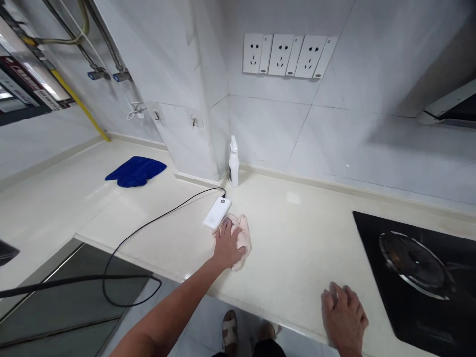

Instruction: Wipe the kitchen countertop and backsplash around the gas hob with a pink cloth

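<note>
One crumpled pink cloth (242, 235) lay on the bench (297, 238) under the left hand (226, 244), which held it pressed down just beside a white power bank (217, 212); the right hand (344, 317), empty with loosely curled fingers, rested near a black gas stove (409, 277).

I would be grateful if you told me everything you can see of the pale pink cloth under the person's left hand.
The pale pink cloth is soft-looking fabric, crumpled into loose folds, with no clear edges or pattern. It lies bunched on the cream countertop, with the person's left hand on top covering much of it. Its far end sits against or very near the white power bank.
</note>
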The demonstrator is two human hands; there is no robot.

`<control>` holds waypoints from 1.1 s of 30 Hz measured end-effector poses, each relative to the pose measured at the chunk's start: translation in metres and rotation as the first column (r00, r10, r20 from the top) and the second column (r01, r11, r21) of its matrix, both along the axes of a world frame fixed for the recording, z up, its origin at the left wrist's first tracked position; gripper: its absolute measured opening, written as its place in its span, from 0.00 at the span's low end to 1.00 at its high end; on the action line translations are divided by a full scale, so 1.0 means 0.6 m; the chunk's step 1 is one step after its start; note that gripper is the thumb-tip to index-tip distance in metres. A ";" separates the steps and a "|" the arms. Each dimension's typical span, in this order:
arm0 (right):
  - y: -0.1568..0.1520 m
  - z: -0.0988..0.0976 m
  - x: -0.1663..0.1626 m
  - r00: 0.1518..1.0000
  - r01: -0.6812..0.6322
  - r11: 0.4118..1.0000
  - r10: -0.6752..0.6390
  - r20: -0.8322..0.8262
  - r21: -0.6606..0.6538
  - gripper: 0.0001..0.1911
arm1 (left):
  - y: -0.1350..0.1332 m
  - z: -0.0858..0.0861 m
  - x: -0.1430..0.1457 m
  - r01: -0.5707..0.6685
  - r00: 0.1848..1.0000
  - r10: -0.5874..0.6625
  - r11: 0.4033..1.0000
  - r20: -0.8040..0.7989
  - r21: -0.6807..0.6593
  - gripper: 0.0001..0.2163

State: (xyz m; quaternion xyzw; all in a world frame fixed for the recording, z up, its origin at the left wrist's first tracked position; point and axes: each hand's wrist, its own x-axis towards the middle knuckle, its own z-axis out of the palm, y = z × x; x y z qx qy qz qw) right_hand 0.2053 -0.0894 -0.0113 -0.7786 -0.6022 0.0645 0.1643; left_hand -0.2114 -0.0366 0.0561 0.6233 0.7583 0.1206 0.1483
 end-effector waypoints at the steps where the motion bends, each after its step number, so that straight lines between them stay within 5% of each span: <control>1: 0.000 0.000 -0.002 1.000 -0.002 1.000 0.002 0.010 0.015 0.33 | 0.020 0.002 0.003 -0.005 1.000 0.005 1.000 0.000 0.002 0.35; 12: 0.009 -0.027 0.002 0.998 -0.040 0.994 0.035 0.056 0.101 0.27 | 0.276 0.028 0.019 -0.076 0.997 0.076 0.997 0.027 -0.002 0.38; 17: 0.007 -0.027 0.004 0.992 -0.071 0.993 0.061 0.112 0.091 0.28 | 0.317 0.041 0.068 -0.046 0.999 0.046 0.999 0.014 0.017 0.32; 21: 0.006 -0.016 -0.004 0.983 -0.093 0.988 0.071 0.170 0.126 0.29 | 0.260 0.030 0.151 0.186 0.982 -0.187 0.982 0.042 0.025 0.27; 26: 0.009 -0.006 -0.014 0.981 -0.081 0.983 0.049 0.186 0.164 0.28 | 0.088 -0.005 0.244 0.468 0.873 -0.467 0.883 0.139 0.026 0.34; 29: 0.008 -0.006 -0.014 0.985 -0.063 0.983 0.034 0.170 0.170 0.28 | -0.021 -0.022 0.243 0.549 0.819 -0.547 0.835 0.176 0.036 0.36; 33: 0.007 -0.010 0.000 0.995 -0.052 0.985 0.037 0.094 0.167 0.29 | -0.105 -0.035 0.171 0.557 0.817 -0.555 0.830 0.158 0.033 0.37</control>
